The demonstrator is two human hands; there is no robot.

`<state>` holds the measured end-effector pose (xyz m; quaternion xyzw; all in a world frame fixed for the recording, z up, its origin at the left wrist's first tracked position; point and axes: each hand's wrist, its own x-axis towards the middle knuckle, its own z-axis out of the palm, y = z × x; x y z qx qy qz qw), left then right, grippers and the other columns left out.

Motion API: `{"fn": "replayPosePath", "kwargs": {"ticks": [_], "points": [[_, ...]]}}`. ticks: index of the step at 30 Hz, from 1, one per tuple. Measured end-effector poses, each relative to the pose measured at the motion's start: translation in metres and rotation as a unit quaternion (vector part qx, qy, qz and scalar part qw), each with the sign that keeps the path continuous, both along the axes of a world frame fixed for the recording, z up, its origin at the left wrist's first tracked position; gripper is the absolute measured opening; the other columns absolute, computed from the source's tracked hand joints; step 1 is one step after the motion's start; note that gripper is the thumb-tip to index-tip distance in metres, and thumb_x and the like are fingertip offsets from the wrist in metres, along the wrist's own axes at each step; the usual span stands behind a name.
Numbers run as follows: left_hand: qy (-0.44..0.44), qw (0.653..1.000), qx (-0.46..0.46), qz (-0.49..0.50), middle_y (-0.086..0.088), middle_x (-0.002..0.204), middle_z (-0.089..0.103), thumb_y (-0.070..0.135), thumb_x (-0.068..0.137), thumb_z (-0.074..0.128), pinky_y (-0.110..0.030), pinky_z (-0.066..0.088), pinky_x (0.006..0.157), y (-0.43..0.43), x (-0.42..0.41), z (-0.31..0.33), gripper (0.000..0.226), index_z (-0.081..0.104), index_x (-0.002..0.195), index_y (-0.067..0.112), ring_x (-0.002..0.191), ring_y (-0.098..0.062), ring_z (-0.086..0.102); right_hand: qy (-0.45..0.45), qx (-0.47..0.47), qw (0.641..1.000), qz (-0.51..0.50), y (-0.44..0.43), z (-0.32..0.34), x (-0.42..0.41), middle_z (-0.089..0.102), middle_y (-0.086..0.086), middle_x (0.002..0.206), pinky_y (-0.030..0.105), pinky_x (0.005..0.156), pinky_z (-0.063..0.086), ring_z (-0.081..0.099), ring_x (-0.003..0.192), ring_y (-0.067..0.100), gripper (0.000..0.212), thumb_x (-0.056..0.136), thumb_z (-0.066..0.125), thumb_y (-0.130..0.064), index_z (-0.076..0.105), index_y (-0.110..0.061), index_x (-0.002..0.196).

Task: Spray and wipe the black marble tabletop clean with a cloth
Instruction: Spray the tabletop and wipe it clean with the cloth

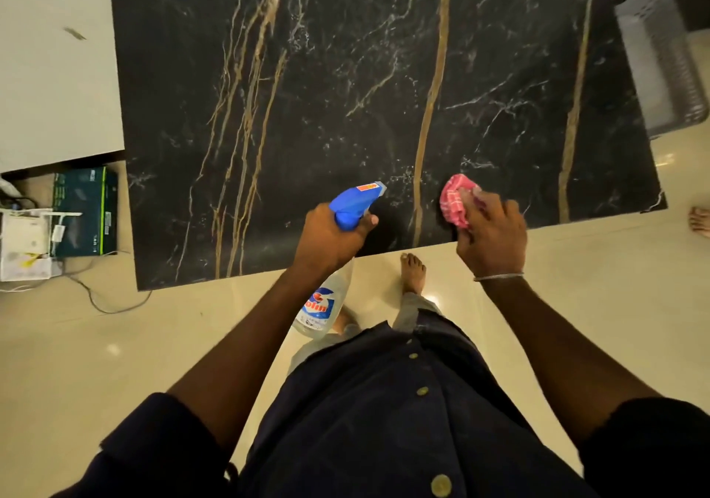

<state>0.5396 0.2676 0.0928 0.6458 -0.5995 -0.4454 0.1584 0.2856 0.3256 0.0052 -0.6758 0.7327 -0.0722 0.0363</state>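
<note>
The black marble tabletop [345, 94] with gold and white veins fills the upper middle of the head view. My left hand [326, 240] grips a clear spray bottle [357, 201] by its blue trigger head, nozzle aimed over the near edge of the top. Fine droplets speckle the marble in front of the nozzle. My right hand [491, 232] presses a bunched pink checked cloth [457, 200] onto the marble near the front edge, right of a gold vein.
A grey plastic basket [661, 59] stands past the table's right edge. On the cream tiled floor at the left lie a dark box [84, 209], white devices [23, 244] and loose cables. Another person's bare foot [699, 221] shows at the far right.
</note>
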Motion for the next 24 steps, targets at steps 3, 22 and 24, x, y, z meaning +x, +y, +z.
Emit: {"fn": "replayPosePath", "kwargs": {"ticks": [3,22,24], "points": [[0.001,1.000,0.014,-0.002,-0.005,0.070,0.057,0.027,0.086,0.067,-0.014,0.044,0.057,-0.016,-0.030,0.003,0.018,0.060,0.091,0.010,0.059,-0.009,0.052,0.004,-0.006,0.998,-0.061,-0.002,-0.002,-0.056,0.055,0.014,0.121,0.042,0.078,0.043,0.048,0.097,0.037,0.053,0.080,0.051,-0.028,0.055,-0.012,0.130],[0.033,0.994,-0.013,0.107,-0.005,0.074,0.060,0.023,0.086,0.067,-0.025,0.051,0.066,-0.067,-0.049,0.020,0.012,0.057,0.090,0.018,0.067,-0.016,0.059,-0.051,-0.003,0.940,-0.336,-0.087,0.003,-0.108,0.042,0.016,0.129,0.054,0.095,0.034,0.040,0.117,0.045,0.056,0.085,0.050,-0.029,0.040,-0.016,0.139],[0.039,0.992,-0.015,0.120,-0.003,0.076,0.061,0.023,0.085,0.068,-0.023,0.052,0.067,-0.073,-0.039,0.024,0.013,0.056,0.090,0.022,0.069,-0.015,0.060,-0.043,0.018,0.949,-0.313,-0.111,0.003,-0.088,0.039,0.017,0.134,0.058,0.098,0.032,0.036,0.121,0.047,0.058,0.087,0.052,-0.029,0.037,-0.015,0.141]]}}
